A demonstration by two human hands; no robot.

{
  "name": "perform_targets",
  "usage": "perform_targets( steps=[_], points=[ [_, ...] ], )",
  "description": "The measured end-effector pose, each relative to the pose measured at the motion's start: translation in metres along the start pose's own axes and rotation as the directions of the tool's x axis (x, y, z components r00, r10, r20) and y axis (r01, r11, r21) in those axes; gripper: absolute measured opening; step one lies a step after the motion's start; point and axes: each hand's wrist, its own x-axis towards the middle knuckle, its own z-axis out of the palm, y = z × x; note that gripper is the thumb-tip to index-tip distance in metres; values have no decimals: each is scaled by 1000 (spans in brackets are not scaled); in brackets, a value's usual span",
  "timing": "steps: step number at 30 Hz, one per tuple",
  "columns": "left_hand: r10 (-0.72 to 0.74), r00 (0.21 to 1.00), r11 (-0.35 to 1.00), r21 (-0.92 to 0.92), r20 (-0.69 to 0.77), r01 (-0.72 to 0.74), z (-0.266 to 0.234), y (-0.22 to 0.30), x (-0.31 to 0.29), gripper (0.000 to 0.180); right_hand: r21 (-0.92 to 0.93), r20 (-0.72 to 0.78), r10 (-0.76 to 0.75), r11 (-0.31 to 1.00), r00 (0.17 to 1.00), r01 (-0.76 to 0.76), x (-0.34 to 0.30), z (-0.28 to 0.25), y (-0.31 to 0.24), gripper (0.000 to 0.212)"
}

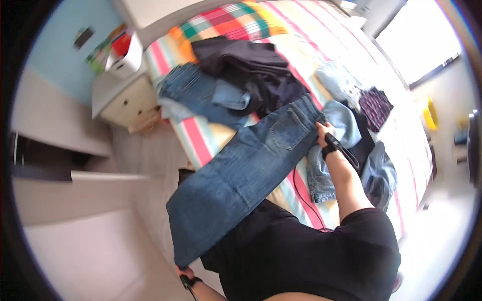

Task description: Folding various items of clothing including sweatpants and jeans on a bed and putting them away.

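A pair of blue jeans (226, 185), laid together lengthwise, stretches diagonally between my two hands in front of my body. At the lower left, my left hand (186, 272) is closed on a corner of the leg hem. My right hand (324, 131) grips the waistband at the upper right, close to the back pocket. The waist end lies over the bed, while the leg end hangs beyond the bed's near left edge. Parts of the fingers on both hands are hidden by the cloth. A black strap with a device sits on the right wrist.
On the striped bed (193, 138) lie a dark clothes pile (246, 57), other jeans (186, 85), light denim (321, 175) and a purple patterned garment (376, 108). A checked pillow (228, 22) rests at the head. Left of it stands a nightstand (118, 103). A thin cable (301, 193) trails near my right arm.
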Motion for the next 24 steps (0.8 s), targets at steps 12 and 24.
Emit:
perform_targets(
  steps=[12, 24],
  points=[
    [17, 1000, 999, -46, -6, -18, -42, 26, 4, 41, -39, -269, -29, 999, 963, 19, -21, 15, 2, 65],
    [-99, 994, 977, -195, -46, 89, -71, 27, 14, 36, -82, 306, -46, 994, 951, 75, -9, 12, -10, 46]
  ],
)
